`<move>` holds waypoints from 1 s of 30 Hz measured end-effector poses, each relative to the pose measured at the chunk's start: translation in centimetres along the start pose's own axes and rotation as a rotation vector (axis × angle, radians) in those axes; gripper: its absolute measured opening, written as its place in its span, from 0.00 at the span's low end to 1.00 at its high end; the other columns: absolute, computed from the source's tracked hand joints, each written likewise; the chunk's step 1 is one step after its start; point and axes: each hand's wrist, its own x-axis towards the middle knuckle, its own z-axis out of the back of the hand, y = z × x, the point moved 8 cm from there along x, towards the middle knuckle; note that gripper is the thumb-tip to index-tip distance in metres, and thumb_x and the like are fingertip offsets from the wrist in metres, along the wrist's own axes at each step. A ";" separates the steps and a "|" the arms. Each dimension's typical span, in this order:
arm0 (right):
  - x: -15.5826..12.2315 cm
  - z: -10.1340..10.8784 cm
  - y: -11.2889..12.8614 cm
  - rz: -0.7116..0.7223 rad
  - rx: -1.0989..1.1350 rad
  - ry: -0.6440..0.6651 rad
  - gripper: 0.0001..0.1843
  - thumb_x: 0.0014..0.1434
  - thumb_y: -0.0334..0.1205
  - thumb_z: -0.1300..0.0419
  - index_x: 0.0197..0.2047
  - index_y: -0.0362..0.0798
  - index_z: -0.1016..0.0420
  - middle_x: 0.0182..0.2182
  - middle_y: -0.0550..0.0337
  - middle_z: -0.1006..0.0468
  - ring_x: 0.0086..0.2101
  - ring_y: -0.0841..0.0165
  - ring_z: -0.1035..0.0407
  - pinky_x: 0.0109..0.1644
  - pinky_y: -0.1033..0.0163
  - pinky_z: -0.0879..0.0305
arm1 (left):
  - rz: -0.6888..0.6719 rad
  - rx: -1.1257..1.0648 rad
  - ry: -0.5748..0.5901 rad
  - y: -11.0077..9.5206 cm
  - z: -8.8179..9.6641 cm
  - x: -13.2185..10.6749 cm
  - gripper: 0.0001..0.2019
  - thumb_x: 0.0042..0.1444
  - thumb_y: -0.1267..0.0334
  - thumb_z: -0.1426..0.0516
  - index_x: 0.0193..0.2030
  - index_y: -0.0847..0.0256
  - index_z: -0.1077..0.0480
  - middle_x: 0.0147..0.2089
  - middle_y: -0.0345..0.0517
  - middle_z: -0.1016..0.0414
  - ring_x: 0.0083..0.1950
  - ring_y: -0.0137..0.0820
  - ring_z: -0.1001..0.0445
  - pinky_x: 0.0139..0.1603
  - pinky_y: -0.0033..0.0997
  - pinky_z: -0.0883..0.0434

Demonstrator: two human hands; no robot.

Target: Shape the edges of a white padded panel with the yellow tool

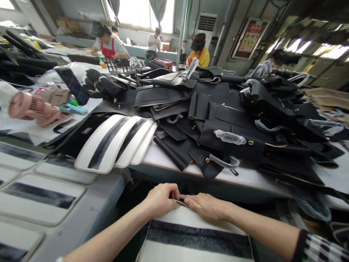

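Note:
A white panel (196, 238) with a broad black stripe lies low in front of me, its near part cut off by the frame. My left hand (163, 198) pinches the far edge, fingers curled over it and thumb on the white face. Close beside it, my right hand (207, 205) holds the same edge, palm down on the panel with its fingertips almost meeting the left ones. Between the hands, the edge bends up slightly. What lies under the panel is mostly hidden.
Matching striped panels (106, 145) overlap at the table edge, and more panels (40, 196) lie on the grey surface at left. Black bag pieces (226, 123) with wrapped handles are heaped ahead. A pink fan (35, 107) stands at left. Several people work farther back.

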 end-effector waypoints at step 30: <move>3.3 0.2 4.0 0.076 0.171 0.065 0.31 0.71 0.56 0.65 0.68 0.52 0.41 0.54 0.53 0.24 0.49 0.56 0.29 0.56 0.52 0.37 | 0.012 -0.710 0.030 5.8 0.3 -3.0 0.14 0.44 0.64 0.38 0.40 0.64 0.26 0.33 0.40 0.27 0.33 0.28 0.34 0.34 0.27 0.39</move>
